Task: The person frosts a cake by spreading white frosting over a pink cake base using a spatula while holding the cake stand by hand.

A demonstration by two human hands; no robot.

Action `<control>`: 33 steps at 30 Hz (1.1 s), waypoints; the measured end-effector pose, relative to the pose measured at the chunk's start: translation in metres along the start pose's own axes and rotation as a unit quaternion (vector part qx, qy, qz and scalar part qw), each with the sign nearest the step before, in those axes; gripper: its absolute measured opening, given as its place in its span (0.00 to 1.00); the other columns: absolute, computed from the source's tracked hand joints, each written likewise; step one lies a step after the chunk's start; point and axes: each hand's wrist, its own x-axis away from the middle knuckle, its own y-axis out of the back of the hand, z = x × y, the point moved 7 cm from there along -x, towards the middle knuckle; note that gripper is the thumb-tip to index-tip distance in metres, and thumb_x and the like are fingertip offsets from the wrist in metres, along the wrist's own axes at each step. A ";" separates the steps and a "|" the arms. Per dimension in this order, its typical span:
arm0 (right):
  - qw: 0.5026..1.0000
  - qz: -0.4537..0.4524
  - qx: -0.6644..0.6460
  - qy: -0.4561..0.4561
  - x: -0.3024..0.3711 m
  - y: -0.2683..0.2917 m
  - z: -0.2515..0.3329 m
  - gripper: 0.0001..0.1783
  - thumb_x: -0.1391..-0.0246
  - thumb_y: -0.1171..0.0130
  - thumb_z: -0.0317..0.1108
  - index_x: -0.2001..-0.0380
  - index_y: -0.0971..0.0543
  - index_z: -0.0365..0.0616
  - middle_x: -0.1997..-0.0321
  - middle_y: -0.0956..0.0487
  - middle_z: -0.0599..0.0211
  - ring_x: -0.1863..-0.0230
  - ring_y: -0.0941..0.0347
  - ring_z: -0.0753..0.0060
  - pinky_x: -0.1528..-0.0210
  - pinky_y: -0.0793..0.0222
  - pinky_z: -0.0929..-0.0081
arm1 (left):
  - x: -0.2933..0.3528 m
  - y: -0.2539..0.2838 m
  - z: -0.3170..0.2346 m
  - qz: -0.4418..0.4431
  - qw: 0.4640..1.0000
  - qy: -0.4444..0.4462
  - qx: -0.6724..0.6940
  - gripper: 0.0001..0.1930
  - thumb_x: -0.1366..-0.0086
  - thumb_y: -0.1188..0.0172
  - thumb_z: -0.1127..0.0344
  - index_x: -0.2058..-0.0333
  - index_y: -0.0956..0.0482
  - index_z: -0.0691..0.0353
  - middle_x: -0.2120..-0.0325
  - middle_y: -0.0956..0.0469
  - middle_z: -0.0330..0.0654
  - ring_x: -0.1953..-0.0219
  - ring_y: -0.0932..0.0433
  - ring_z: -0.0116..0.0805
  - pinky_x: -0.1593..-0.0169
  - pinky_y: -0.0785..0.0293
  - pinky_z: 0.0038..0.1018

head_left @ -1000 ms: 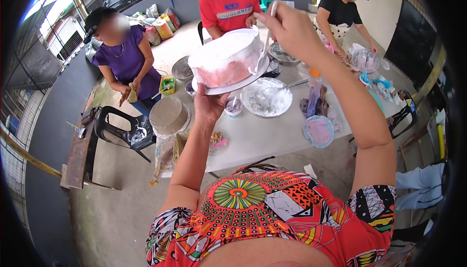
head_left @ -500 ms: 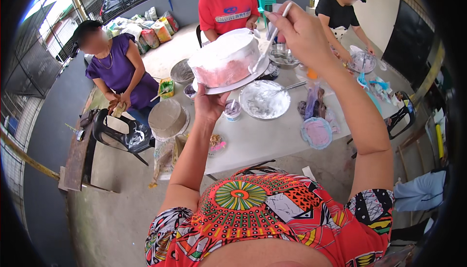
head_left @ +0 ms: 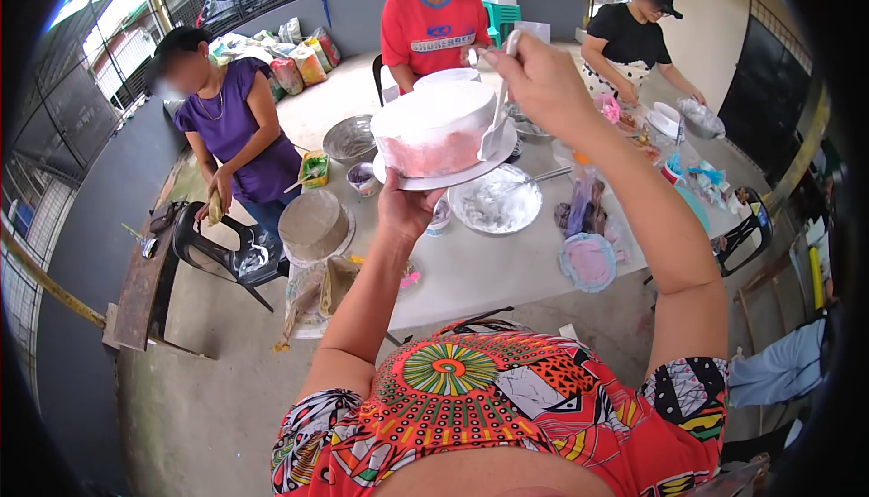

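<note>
A round cake (head_left: 433, 148), white on top with pink patches showing through on its side, rests on a thin round board (head_left: 425, 180). My left hand (head_left: 405, 207) is closed on the board from below and holds it up over the table. Raised above the cake's right side, my right hand (head_left: 543, 81) grips a spatula (head_left: 494, 135). The spatula's flat end lies upright against the white-coated side of the cake. Below and to the right sits a metal bowl of white icing (head_left: 493, 203) with a utensil handle sticking out.
On the table (head_left: 471, 271) stand a greyish-brown round cake (head_left: 312, 225), a metal bowl (head_left: 348, 138), a green tub (head_left: 314, 169), small cups, piping bags (head_left: 584, 203) and a pink, blue-edged round piece (head_left: 588, 262). Three other people work around it. A black chair (head_left: 240, 253) is at left.
The cake and board have shifted a little to the right and lower. The spatula has gone from slanting to nearly upright along the cake's side. The left-hand person's arms have moved.
</note>
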 end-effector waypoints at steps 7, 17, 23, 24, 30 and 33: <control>0.994 -0.047 0.063 0.078 -0.030 -0.012 0.014 0.19 0.53 0.49 0.45 0.82 0.32 0.37 0.89 0.31 0.61 0.85 0.34 0.58 0.79 0.40 0.69 | 0.008 -0.009 0.006 0.032 0.997 -0.027 -0.058 0.27 0.38 0.72 0.48 0.47 0.49 0.62 0.49 0.42 0.48 0.50 0.38 0.46 0.58 0.27 0.37; 0.997 0.005 -0.014 -0.071 -0.022 0.001 0.006 0.18 0.54 0.48 0.43 0.83 0.34 0.39 0.86 0.32 0.53 0.79 0.33 0.51 0.76 0.40 0.62 | 0.003 0.018 -0.018 -0.022 1.000 -0.017 -0.008 0.25 0.38 0.70 0.49 0.49 0.45 0.60 0.52 0.37 0.47 0.53 0.33 0.44 0.58 0.28 0.37; 1.000 -0.020 -0.016 -0.007 -0.030 -0.016 0.014 0.19 0.54 0.48 0.44 0.83 0.34 0.38 0.88 0.33 0.54 0.81 0.33 0.51 0.78 0.40 0.63 | 0.005 0.017 -0.019 0.002 1.000 0.019 -0.014 0.24 0.38 0.70 0.50 0.50 0.43 0.60 0.52 0.37 0.46 0.52 0.34 0.44 0.56 0.29 0.38; 0.999 -0.035 -0.017 0.010 -0.035 -0.011 0.018 0.19 0.54 0.48 0.44 0.83 0.34 0.38 0.88 0.32 0.54 0.81 0.33 0.51 0.78 0.40 0.63 | 0.005 0.020 -0.019 -0.005 1.000 0.021 -0.016 0.24 0.38 0.70 0.49 0.50 0.43 0.60 0.52 0.37 0.46 0.52 0.34 0.44 0.56 0.29 0.38; 0.999 -0.033 -0.012 -0.013 -0.032 0.003 0.024 0.19 0.53 0.49 0.44 0.84 0.32 0.37 0.88 0.31 0.55 0.81 0.32 0.52 0.78 0.39 0.64 | 0.003 0.034 -0.024 -0.009 1.000 0.030 -0.003 0.25 0.38 0.70 0.49 0.49 0.46 0.60 0.51 0.39 0.47 0.52 0.35 0.46 0.58 0.27 0.40; 0.999 0.008 0.010 -0.042 -0.021 -0.020 0.013 0.19 0.53 0.50 0.45 0.82 0.32 0.37 0.87 0.31 0.53 0.79 0.31 0.51 0.75 0.39 0.62 | 0.003 0.032 -0.022 0.002 0.999 0.048 0.008 0.26 0.38 0.70 0.48 0.47 0.48 0.59 0.50 0.41 0.48 0.52 0.35 0.47 0.60 0.26 0.40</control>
